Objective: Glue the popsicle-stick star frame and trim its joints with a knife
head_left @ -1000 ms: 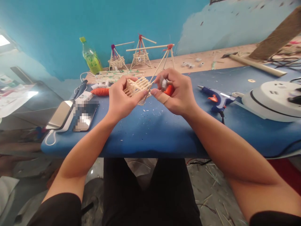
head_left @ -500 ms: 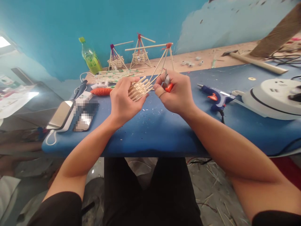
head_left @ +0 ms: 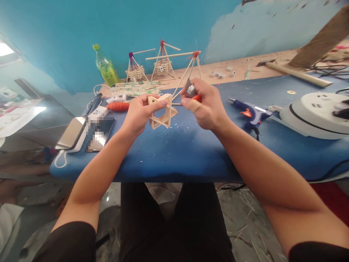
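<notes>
My left hand [head_left: 137, 113] pinches a small square frame stacked from thin wooden sticks [head_left: 161, 112], held on edge over the blue table [head_left: 177, 149] so its hollow middle faces me. My right hand [head_left: 205, 106] is closed around a small cutter with an orange handle and grey head [head_left: 192, 92], just right of the frame and apart from it. Behind the hands stands a tripod of long sticks tied with red thread [head_left: 191, 65].
Two phones [head_left: 84, 133] lie at the left, beside an orange thread spool [head_left: 117, 106]. A blue glue gun [head_left: 249, 112] and a white power strip reel [head_left: 317, 112] sit at the right. Two stick models [head_left: 151, 67], a green bottle [head_left: 105, 67] and loose sticks stand farther back.
My left hand has turned the stick frame from side-on to face-on and lowered it a little. My right hand stayed closed on the cutter, shifting slightly.
</notes>
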Motion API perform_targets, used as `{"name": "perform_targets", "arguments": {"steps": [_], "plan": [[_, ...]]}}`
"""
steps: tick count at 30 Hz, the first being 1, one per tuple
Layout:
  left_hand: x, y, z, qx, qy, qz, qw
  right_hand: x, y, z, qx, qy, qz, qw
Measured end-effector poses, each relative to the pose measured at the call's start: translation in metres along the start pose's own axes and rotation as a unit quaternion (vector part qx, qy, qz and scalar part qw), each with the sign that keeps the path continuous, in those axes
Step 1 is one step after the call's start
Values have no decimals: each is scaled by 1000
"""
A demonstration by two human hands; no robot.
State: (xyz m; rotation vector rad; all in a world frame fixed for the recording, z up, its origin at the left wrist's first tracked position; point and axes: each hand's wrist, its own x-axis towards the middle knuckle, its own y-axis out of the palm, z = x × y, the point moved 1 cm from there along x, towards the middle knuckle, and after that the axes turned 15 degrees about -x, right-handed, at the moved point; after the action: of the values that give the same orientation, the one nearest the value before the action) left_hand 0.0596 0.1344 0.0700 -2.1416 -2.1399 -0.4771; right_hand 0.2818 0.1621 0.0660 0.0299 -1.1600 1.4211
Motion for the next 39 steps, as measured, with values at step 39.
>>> {"name": "perform_targets", "arguments": {"steps": [39], "plan": [[-1,-1,-8,-48,-138,73,987,-6,-6,7,-300,-59,77,949]]}}
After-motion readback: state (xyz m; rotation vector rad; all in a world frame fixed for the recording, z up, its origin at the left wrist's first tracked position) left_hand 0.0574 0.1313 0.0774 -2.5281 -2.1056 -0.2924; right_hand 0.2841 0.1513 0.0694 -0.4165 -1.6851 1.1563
